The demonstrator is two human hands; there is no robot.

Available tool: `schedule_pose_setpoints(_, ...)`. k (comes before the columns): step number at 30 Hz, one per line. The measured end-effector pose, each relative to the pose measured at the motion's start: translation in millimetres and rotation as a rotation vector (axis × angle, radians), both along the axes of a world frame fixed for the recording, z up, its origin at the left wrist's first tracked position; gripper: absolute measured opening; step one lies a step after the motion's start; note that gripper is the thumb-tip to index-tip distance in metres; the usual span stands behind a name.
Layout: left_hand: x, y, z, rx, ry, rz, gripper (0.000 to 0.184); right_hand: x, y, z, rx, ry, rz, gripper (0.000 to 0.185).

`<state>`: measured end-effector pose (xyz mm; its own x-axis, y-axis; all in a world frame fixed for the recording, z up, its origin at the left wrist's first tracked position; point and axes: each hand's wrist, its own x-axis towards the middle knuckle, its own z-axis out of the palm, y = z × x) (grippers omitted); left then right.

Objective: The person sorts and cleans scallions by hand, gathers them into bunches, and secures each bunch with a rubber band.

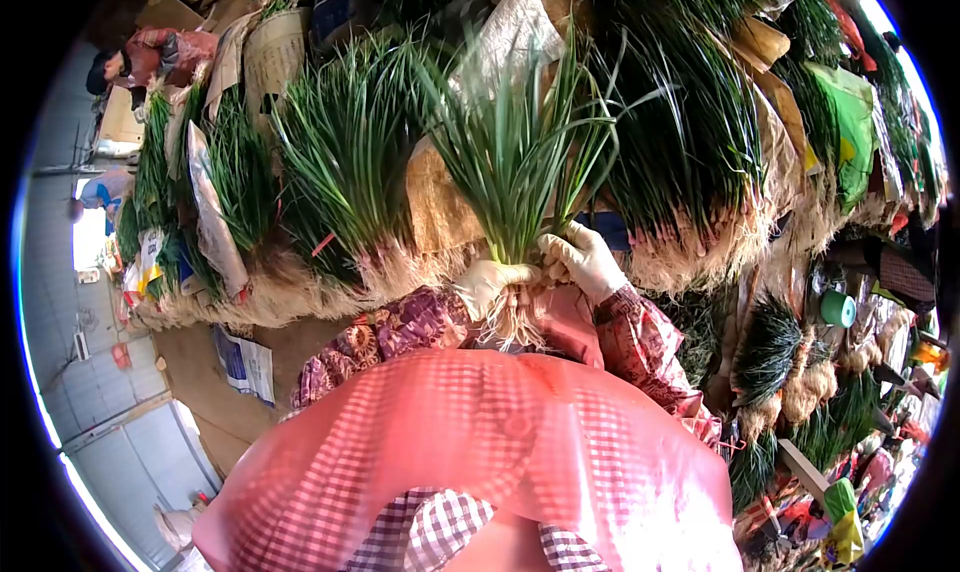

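Note:
In the head view, my left hand (pixel 490 284), in a pale glove, is wrapped round the lower stalks of a bunch of green garlic (pixel 512 187). The bunch stands upright, its long flat leaves fanning upward and its pale stringy roots (pixel 512 320) hanging below my left hand. Beside it on the right, my gloved right hand (pixel 588 262) is closed, thumb and fingers pinched on a few stalks at the bunch's side. Exactly how many stalks it grips is hidden. Both forearms wear patterned purple-red sleeves.
A long heap of similar greens (pixel 345 152) runs across in front, roots toward me, with another thick pile (pixel 680 142) on the right. Brown sacking (pixel 440 202) lies between. Tied bunches (pixel 770 347) and a green container (pixel 837 309) are at right. A person (pixel 170 52) is at far left.

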<state>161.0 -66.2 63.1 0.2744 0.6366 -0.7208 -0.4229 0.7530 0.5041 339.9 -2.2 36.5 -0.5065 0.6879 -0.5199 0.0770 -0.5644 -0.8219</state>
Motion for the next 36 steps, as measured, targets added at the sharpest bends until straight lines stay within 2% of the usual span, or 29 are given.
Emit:
schedule_pose_setpoints(4, 2.6, -2.4, -29.8, -0.006, 0.092, -0.069, 0.017, -1.0, 10.0, 7.4, 0.592, -0.663, 0.352, 0.029)
schedule_pose_setpoints(7, 5.1, -4.7, -33.6, 0.023, 0.106, -0.018, 0.016, -1.8, -0.9, 10.7, 0.805, -0.690, 0.297, 0.022)
schedule_pose_setpoints(11, 3.4, -2.2, -32.0, -0.096, -0.084, 0.118, 0.015, 17.0, -13.7, -32.2, 0.878, -0.719, 0.009, 0.009)
schedule_pose_setpoints(12, -1.6, -2.0, -29.8, -0.016, 0.020, 0.039, 0.015, 35.0, -7.3, -47.4, 0.753, -0.784, -0.077, 0.010)
schedule_pose_setpoints(13, -6.0, -4.7, -27.2, 0.002, -0.091, 0.082, 0.016, 58.0, 0.8, -69.3, 0.617, -0.857, -0.032, 0.012)
schedule_pose_setpoints(15, -9.7, -5.9, -32.4, 0.037, -0.050, 0.099, 0.016, 73.3, 11.1, -85.4, 0.525, -0.757, -0.038, 0.017)
schedule_pose_setpoints(16, -11.8, -2.4, -30.9, -0.029, -0.136, 0.108, 0.020, 68.9, 19.0, -90.8, 0.544, -0.792, -0.038, 0.020)
schedule_pose_setpoints(17, -6.2, -1.2, -28.9, -0.008, -0.071, 0.168, 0.025, 62.6, 30.6, -96.2, 0.567, -0.828, -0.037, 0.023)
schedule_pose_setpoints(18, -4.9, 2.0, -29.9, -0.025, -0.113, 0.166, 0.027, 54.2, 39.7, -108.2, 0.476, -0.721, -0.158, 0.028)
schedule_pose_setpoints(19, -4.4, 4.1, -31.9, -0.044, -0.154, 0.165, 0.028, 43.8, 50.1, -110.6, 0.343, -0.656, -0.167, 0.034)
schedule_pose_setpoints(21, 1.3, 6.3, -26.3, -0.056, -0.112, 0.173, 0.028, 19.6, 60.4, -82.3, 0.112, -0.752, -0.106, 0.041)
schedule_pose_setpoints(22, 0.0, 7.5, -32.7, -0.081, -0.109, 0.154, 0.027, 17.7, 63.9, -105.7, 0.109, -0.679, -0.083, 0.023)
schedule_pose_setpoints(23, 5.2, 9.1, -31.9, -0.132, -0.051, 0.204, 0.026, 16.2, 62.7, -103.4, 0.041, -0.476, -0.131, 0.020)
schedule_pose_setpoints(25, 5.5, 10.6, -42.1, -0.038, -0.007, 0.175, 0.026, 19.3, 50.0, -89.9, -0.098, -0.079, -0.211, 0.015)
schedule_pose_setpoints(27, 5.2, 10.4, -55.0, -0.054, -0.003, 0.148, 0.026, 12.5, 30.0, -58.3, -0.192, 0.119, -0.336, 0.006)
schedule_pose_setpoints(29, 12.1, 12.7, -46.5, -0.073, -0.061, 0.143, 0.022, 12.1, 15.8, -40.0, -0.289, 0.072, -0.239, 0.002)
schedule_pose_setpoints(31, 17.8, 14.3, -40.2, -0.163, 0.018, 0.097, 0.014, 7.8, 9.6, -29.2, -0.233, 0.053, -0.227, 0.011)
schedule_pose_setpoints(33, 18.8, 11.8, -43.9, -0.129, 0.026, 0.070, 0.011, -1.6, 8.3, -11.3, -0.218, 0.055, -0.300, 0.014)
schedule_pose_setpoints(36, 21.7, 11.4, -30.0, -0.012, 0.064, 0.075, 0.012, 3.4, 10.3, -20.7, -0.205, 0.022, -0.143, 0.014)
